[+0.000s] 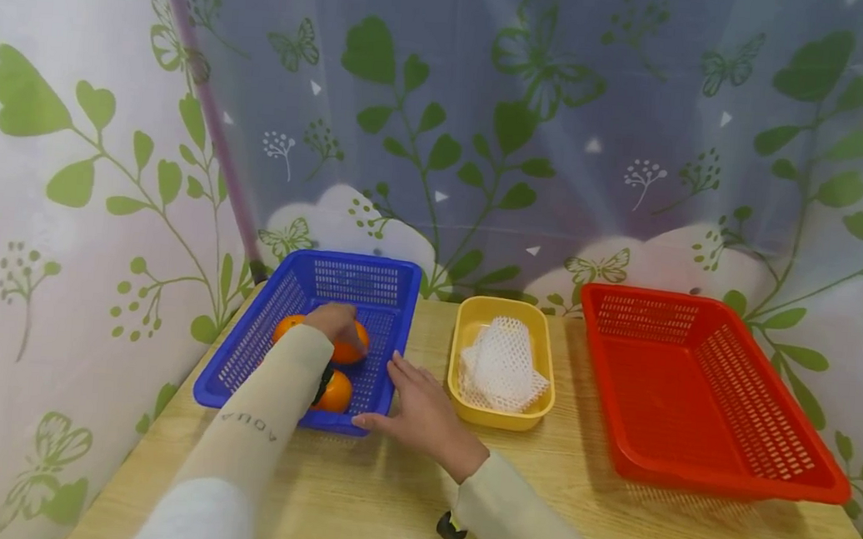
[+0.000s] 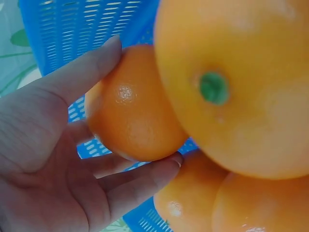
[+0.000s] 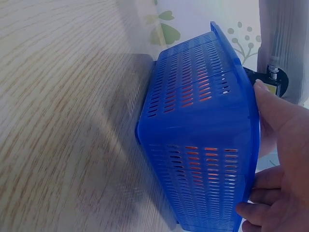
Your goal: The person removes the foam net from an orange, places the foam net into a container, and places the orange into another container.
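Note:
My left hand [image 1: 333,321] reaches into a blue perforated basket [image 1: 399,301] at the left of the table. Its thumb and fingers grip a glossy orange [image 2: 137,106] from the sides, as the left wrist view shows. Other oranges lie around it; one with a green stem end [image 2: 256,92] looms large close to that camera. In the head view, another orange [image 1: 338,392] sits by the basket's front wall, partly behind the left forearm. My right hand [image 1: 425,411] holds the basket's near right corner, thumb on the front rim and fingers along the right rim.
Right of the blue basket stands a small yellow tub [image 1: 499,420] with white foam netting [image 1: 503,362] in it. A larger red perforated basket [image 1: 678,404] stands at the right of the table [image 1: 355,506]. A patterned curtain [image 1: 448,137] hangs behind and to the left.

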`<state>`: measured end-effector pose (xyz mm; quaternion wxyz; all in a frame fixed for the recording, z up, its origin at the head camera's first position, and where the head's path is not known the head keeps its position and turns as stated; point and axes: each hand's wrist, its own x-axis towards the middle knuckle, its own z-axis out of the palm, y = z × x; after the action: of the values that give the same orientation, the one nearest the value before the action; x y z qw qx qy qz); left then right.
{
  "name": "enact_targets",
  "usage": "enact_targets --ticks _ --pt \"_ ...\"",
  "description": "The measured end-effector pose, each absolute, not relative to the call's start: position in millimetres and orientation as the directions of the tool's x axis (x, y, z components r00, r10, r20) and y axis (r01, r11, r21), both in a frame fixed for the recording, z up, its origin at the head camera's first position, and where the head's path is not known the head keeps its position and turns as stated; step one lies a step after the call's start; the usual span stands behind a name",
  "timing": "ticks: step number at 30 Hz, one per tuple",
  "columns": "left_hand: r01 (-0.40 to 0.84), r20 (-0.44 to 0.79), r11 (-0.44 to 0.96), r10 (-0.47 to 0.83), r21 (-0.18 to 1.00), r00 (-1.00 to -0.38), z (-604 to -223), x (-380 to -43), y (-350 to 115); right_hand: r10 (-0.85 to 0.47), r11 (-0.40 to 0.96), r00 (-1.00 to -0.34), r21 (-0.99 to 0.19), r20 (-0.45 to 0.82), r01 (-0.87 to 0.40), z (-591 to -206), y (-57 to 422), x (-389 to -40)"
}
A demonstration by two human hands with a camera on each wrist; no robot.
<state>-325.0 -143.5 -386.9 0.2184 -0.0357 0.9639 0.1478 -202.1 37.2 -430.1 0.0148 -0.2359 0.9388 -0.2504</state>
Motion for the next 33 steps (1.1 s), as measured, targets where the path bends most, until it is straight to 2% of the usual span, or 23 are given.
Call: enact_targets --ticks 8,15,23,33 --pt "-0.1 -0.438 0.973 0.0 0.207 -0.899 -396.4 -327.6 -142.7 -0.451 0.766 -0.89 -0.483 0.069 -0.425 -429.1 37.0 -201.2" --pt "-0.19 -0.498 0.955 -0.053 0.23 -0.866 -396.2 -328.1 -140.3 -0.456 0.764 -0.888 -0.482 0.067 -0.429 -429.0 36.5 -199.9" --pt "-0.161 -0.494 0.957 -0.022 0.241 -0.869 -391.2 -322.4 -141.7 -0.452 0.768 -0.888 -0.47 0.082 -0.435 -428.2 36.6 -200.8" --pt "-0.196 -0.532 0.932 -0.003 0.307 -0.847 -383.1 -322.6 -141.8 -0.46 0.768 -0.884 -0.461 0.084 -0.444 -425.9 35.3 -201.3"
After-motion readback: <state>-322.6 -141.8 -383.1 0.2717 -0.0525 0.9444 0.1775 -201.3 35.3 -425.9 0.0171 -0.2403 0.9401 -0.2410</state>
